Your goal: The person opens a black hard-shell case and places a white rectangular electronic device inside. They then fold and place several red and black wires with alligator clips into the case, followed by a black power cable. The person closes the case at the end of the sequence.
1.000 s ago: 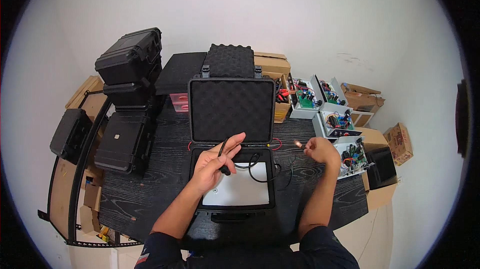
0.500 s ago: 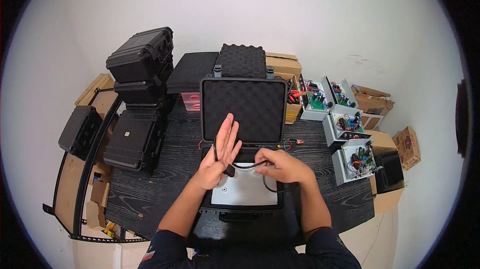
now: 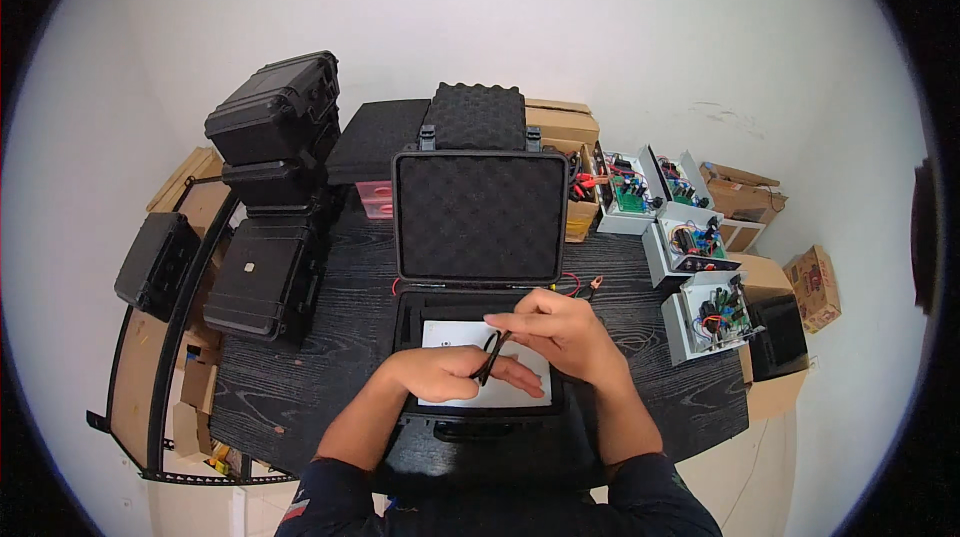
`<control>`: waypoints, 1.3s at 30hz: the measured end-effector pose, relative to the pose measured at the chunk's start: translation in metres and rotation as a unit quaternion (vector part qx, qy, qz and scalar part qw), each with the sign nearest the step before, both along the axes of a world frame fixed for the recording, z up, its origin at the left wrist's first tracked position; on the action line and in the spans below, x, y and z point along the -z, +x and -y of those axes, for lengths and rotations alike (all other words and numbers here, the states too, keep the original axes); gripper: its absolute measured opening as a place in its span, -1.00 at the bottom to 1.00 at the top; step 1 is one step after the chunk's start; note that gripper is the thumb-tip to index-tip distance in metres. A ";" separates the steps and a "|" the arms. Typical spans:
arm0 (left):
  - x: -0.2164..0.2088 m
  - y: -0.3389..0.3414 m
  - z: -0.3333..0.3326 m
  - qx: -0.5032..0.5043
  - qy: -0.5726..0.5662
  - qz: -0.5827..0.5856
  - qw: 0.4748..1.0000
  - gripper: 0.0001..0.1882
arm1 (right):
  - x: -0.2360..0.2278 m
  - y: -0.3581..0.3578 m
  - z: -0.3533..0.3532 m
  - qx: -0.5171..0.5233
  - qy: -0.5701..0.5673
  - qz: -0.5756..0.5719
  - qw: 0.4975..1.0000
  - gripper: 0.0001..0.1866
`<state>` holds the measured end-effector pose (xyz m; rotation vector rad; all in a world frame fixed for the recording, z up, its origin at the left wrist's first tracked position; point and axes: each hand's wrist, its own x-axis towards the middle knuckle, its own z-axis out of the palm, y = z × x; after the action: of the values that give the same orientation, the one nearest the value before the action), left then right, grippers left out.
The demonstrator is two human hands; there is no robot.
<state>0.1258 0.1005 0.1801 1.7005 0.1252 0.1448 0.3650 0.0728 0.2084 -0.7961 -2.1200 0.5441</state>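
A black cable [image 3: 490,361] is looped around the fingers of my left hand [image 3: 445,373]. That hand is low over the case, its fingers pointing right and partly stretched out, with the cable against them. My right hand [image 3: 560,335] is just above and to the right, pinching the cable between thumb and fingers. Under both hands lies a white panel [image 3: 450,334] inside an open black hard case [image 3: 402,237]. The case's raised lid is lined with dark wavy foam [image 3: 480,222]. The cable's ends are hidden by my hands.
Black hard cases [image 3: 262,272] are stacked at the left on the dark wood-grain table [image 3: 345,287]. Along the right side stand several white boxes of circuit boards [image 3: 705,312]. Behind the lid are foam pieces [image 3: 478,117] and a cardboard box [image 3: 582,222].
My left hand has turned from fingers up to fingers pointing right and dropped lower. The cable now loops around its fingers. My right hand remains close, pinching it.
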 end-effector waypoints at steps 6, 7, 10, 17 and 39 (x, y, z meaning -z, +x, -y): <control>-0.003 -0.005 0.000 -0.107 0.116 0.105 0.982 0.01 | 0.023 0.002 -0.023 -0.050 -0.122 0.016 0.991 -0.43; 0.000 -0.006 0.001 -0.141 0.046 0.133 0.980 0.05 | 0.027 0.005 -0.024 -0.057 -0.163 0.012 0.985 -0.44; 0.005 -0.009 -0.003 -0.175 -0.115 0.240 0.948 0.14 | 0.015 0.012 -0.021 -0.009 -0.245 0.064 0.967 -0.62; 0.010 0.001 -0.011 -0.292 -0.195 0.427 0.834 -0.12 | 0.001 0.029 -0.013 -0.092 -0.220 0.096 0.966 -0.72; 0.034 -0.011 -0.007 -0.009 -0.151 0.079 0.985 -0.15 | 0.022 -0.007 -0.021 -0.039 -0.028 -0.071 0.996 -0.72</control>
<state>0.1146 0.1077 0.1459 1.3803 0.0412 0.2609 0.3575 0.0935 0.1863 -0.6869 -2.0189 0.6844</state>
